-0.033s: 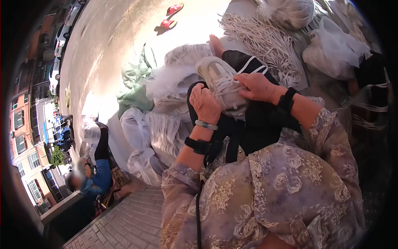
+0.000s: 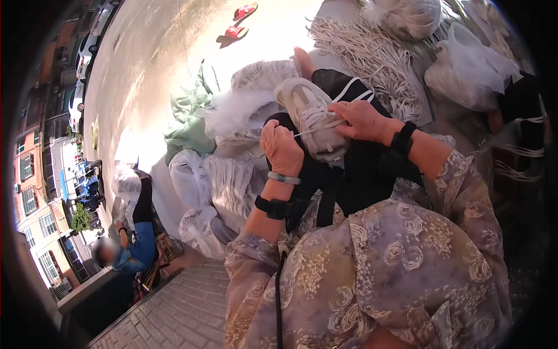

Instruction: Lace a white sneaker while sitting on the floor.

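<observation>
A pale grey-white lace-up shoe point(image 2: 305, 102) rests on my lap, its toe pointing away from me. White shoelace point(image 2: 305, 133) runs from its eyelets to my left hand point(image 2: 282, 150), which is closed on it just left of the shoe. On the shoe's right side, my right hand point(image 2: 361, 120) pinches the lacing between thumb and fingers. What lies deeper inside that grip is hidden. White bands cross the black cloth over my knee, beyond my right hand.
Beyond my right knee lies a heap of loose white laces point(image 2: 372, 52). Filled clear plastic bags point(image 2: 465, 70) stand at the right; more white bags point(image 2: 226, 180) and a green bag point(image 2: 183, 119) lie left. Red slippers point(image 2: 235, 32) are farther off. Another person point(image 2: 139, 244) sits far left.
My left hand has shifted slightly left and down, drawing a length of lace into view between it and the shoe. My right hand stays nearly in place.
</observation>
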`<control>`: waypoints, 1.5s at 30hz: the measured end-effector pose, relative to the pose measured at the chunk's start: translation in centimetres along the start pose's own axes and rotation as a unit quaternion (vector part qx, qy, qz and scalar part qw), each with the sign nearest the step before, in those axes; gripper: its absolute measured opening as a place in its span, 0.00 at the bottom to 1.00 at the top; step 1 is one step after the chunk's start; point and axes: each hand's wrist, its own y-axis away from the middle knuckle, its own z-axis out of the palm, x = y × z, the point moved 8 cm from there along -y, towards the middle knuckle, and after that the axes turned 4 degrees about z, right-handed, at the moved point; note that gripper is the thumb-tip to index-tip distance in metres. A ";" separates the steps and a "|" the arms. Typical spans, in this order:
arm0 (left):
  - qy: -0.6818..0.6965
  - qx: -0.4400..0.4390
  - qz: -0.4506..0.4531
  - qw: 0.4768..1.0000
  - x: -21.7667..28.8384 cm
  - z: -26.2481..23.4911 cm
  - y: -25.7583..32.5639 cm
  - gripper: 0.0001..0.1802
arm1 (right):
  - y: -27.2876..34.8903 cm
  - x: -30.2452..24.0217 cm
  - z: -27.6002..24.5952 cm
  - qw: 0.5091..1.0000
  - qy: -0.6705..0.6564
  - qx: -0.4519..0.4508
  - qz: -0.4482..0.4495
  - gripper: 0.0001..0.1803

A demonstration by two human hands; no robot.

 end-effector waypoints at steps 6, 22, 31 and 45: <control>0.019 0.023 -0.123 0.992 -10.1 -6.3 6.9 0.05 | 0.1 0.0 -0.1 0.999 0.042 0.005 -0.031 0.22; -0.159 -0.108 0.228 0.955 2.1 2.7 1.0 0.05 | 0.2 0.8 -9.7 0.934 -0.096 0.345 0.013 0.06; -0.160 -0.093 0.227 0.956 1.4 2.3 0.7 0.01 | -1.5 -0.9 -9.1 0.933 -0.193 0.304 -0.002 0.09; -0.137 -0.060 0.200 0.968 0.1 0.9 1.7 0.03 | -4.9 -1.0 -4.8 0.879 -0.440 0.089 0.162 0.15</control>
